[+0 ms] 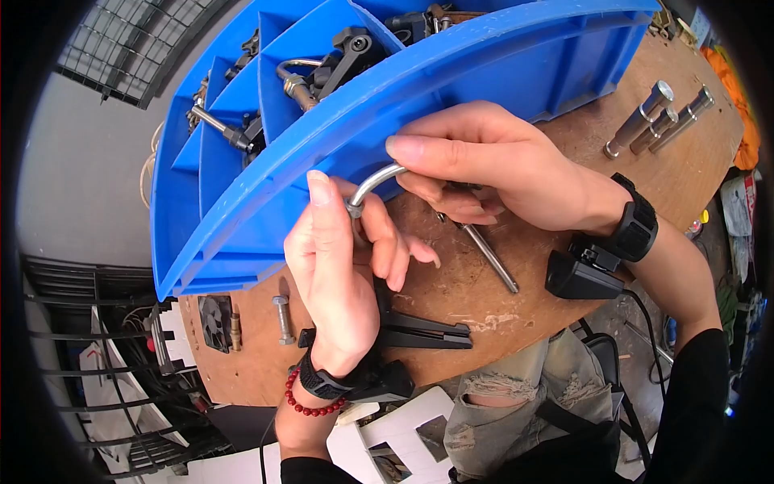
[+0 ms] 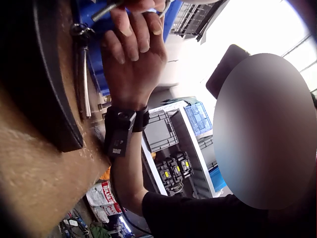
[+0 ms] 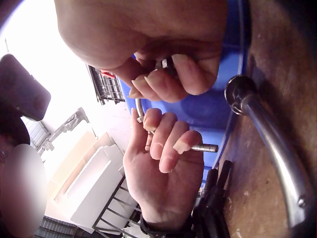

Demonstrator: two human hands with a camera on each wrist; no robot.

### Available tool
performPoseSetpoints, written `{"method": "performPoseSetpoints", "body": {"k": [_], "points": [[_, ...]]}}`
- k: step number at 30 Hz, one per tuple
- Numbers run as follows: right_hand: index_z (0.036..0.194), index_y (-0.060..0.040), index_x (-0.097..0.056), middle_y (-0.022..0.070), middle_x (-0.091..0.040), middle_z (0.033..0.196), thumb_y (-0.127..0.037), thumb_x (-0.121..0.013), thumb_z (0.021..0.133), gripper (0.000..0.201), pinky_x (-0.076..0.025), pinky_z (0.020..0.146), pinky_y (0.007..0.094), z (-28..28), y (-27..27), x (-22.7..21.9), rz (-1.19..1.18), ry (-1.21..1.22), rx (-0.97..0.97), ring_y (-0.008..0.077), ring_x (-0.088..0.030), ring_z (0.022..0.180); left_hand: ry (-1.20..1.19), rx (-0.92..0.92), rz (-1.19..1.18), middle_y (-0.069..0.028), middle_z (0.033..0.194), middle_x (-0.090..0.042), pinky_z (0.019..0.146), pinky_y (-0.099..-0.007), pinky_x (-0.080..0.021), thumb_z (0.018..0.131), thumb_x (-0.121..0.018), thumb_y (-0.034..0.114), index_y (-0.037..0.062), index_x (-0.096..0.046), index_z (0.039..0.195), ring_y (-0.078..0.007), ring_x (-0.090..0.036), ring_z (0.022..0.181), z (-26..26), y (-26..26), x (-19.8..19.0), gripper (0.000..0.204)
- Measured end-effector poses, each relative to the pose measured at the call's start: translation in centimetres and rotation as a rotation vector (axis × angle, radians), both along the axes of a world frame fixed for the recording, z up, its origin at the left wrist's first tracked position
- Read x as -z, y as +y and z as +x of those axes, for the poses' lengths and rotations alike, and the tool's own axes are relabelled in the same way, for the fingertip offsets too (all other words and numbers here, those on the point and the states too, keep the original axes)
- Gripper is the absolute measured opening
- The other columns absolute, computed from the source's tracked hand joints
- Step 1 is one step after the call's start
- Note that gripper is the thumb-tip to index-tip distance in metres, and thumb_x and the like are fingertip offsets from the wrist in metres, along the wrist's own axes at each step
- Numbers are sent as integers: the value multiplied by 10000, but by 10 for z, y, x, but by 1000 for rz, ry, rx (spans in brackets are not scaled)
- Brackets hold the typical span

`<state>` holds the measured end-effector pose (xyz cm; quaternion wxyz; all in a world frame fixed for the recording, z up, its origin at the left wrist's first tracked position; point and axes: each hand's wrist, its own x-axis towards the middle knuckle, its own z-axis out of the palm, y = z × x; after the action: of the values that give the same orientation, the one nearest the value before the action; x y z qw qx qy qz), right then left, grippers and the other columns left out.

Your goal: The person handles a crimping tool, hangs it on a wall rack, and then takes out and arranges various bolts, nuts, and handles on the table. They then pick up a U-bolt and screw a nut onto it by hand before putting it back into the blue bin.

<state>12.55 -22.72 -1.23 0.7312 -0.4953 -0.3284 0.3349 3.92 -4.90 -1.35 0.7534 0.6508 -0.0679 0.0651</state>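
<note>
A bent steel U-bolt (image 1: 376, 181) is held between both hands in front of the blue bin. My left hand (image 1: 326, 262) has its thumb and index finger at the hex nut (image 1: 354, 210) on one leg, the other fingers curled around it. That leg's threaded end (image 3: 205, 148) sticks out past the left fingers in the right wrist view. My right hand (image 1: 500, 165) pinches the curve between thumb and fingers. A small dark metal part (image 3: 166, 63) shows inside the right palm, mostly hidden by the fingers.
The divided blue bin (image 1: 451, 68) holds metal and black parts. On the wooden table (image 1: 556, 266) lie a metal lever (image 1: 490, 258), a bolt (image 1: 282, 319), a small fan (image 1: 215, 323), a brass fitting (image 1: 235, 331) and a black tool (image 1: 423, 331). Chrome posts (image 1: 645, 121) stand upright at right.
</note>
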Motion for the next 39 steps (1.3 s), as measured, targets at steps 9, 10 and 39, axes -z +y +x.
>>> {"method": "performPoseSetpoints", "body": {"k": [9, 10, 39], "points": [[747, -66, -519, -43, -402, 589, -326, -515, 1050, 399, -267, 475, 223, 0, 1, 1, 44, 24, 72, 48, -345, 500, -11, -95, -88, -74, 636, -514, 701, -405, -603, 1090, -357, 340, -13, -514, 1004, -165, -551, 540, -1, -11, -4, 396], [745, -67, -519, -44, -400, 590, -325, -515, 1050, 399, -265, 474, 223, 0, 1, 1, 45, 21, 69, 47, -341, 499, -23, -91, -73, -75, 636, -514, 698, -404, -604, 1091, -359, 334, -11, -516, 986, -167, -554, 541, 0, -10, -4, 394], [759, -70, -510, -40, -404, 623, -331, -515, 1051, 392, -260, 477, 226, -1, 1, 1, 58, 58, 21, 50, -319, 518, -56, -101, 14, 9, 566, -380, 502, -281, -486, 1098, -394, 314, 24, -527, 877, -91, -377, 438, 0, -6, -6, 388]]}}
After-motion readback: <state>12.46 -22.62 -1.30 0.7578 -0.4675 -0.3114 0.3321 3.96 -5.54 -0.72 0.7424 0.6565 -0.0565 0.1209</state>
